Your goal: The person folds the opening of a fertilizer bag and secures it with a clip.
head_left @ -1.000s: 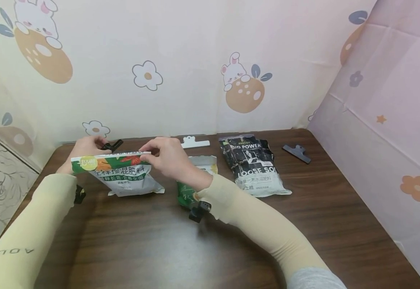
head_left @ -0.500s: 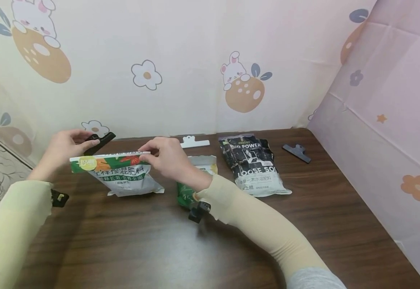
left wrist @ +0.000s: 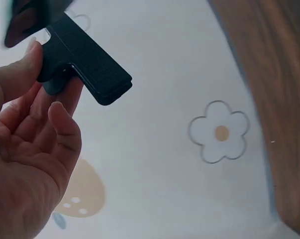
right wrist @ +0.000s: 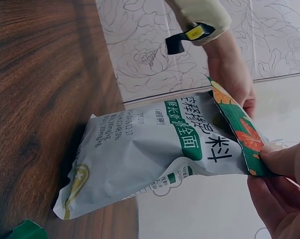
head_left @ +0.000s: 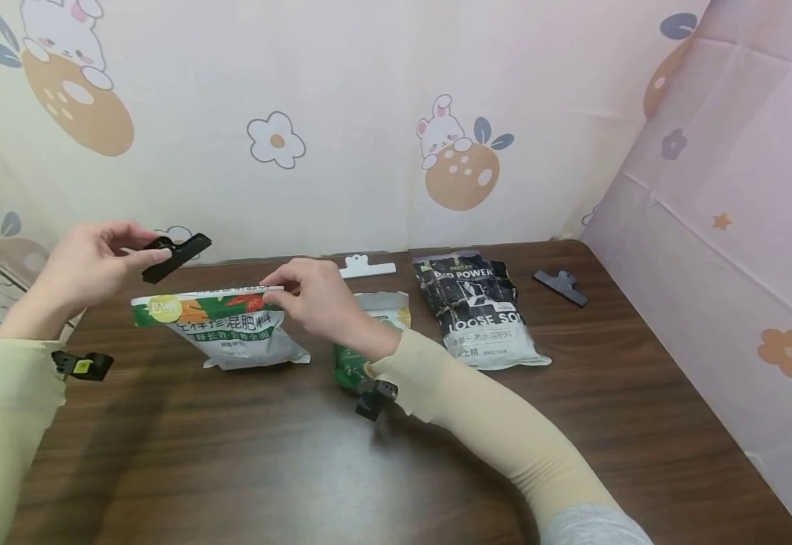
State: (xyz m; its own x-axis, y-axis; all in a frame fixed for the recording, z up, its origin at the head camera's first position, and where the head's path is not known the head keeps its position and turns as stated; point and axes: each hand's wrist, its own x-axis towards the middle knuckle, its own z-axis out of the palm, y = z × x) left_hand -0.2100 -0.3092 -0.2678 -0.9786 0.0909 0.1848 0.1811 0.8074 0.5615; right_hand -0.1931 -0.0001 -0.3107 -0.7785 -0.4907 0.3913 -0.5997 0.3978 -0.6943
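My left hand (head_left: 96, 265) pinches a black bulldog-style clip (head_left: 176, 257) between thumb and fingers, above and left of a white and green fertilizer bag (head_left: 232, 337). In the left wrist view the clip (left wrist: 90, 59) has its long jaws together, with nothing between them. The bag's top is folded over into a green strip with orange and red print. My right hand (head_left: 317, 299) pinches the right end of that fold. The right wrist view shows the bag (right wrist: 135, 149) standing on the table, with my right thumb and fingers (right wrist: 284, 162) on the fold's corner.
A second green and white bag (head_left: 351, 367) lies partly behind my right forearm. A black and white bag (head_left: 474, 310) lies to its right. A white clip (head_left: 369, 268) and a dark grey clip (head_left: 561, 288) rest toward the back of the wooden table (head_left: 287, 469).
My left hand has moved from behind the bag's folded top up and to the left, carrying the black clip. The right hand and the bag have stayed put.
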